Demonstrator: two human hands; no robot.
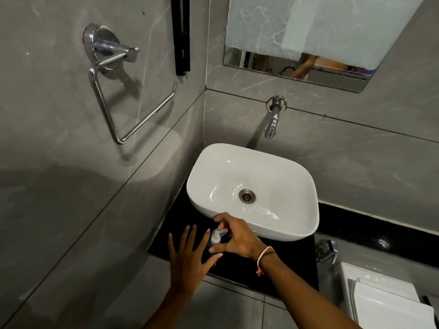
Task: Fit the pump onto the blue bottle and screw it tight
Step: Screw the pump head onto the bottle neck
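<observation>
We're looking down at a black counter (280, 262) in a grey-tiled bathroom corner, w/ a white basin (285, 224) sitting on it and a chrome tap (273, 124) coming out of the wall above. The blue bottle (210, 248) stands on the counter just in front of the basin's near-left rim, mostly hidden btwn our two hands; only a dark blue sliver of its body shows. The pump (218, 235) is on top of it, whitish and translucent, nozzle pointing up-right toward the basin. Our right hand (237, 238) comes in from the right and curls round the pump's base: fingers bent, thumb low and forefinger arched over the top, closed on the collar area as far as we can make out, though the exact contact is too small and dark to be sure. Our left hand (190, 255) is flat and open beside the bottle's left, fingers spread wide and straight, thumb tip reaching toward the bottle body, prob. touching it. A thin pink-and-black band (263, 257) sits on the right wrist. On the left wall hangs a chrome towel ring (128, 108); a mirror (308, 43) is above the tap, and a white toilet lid (384, 302) shows at bottom right.
</observation>
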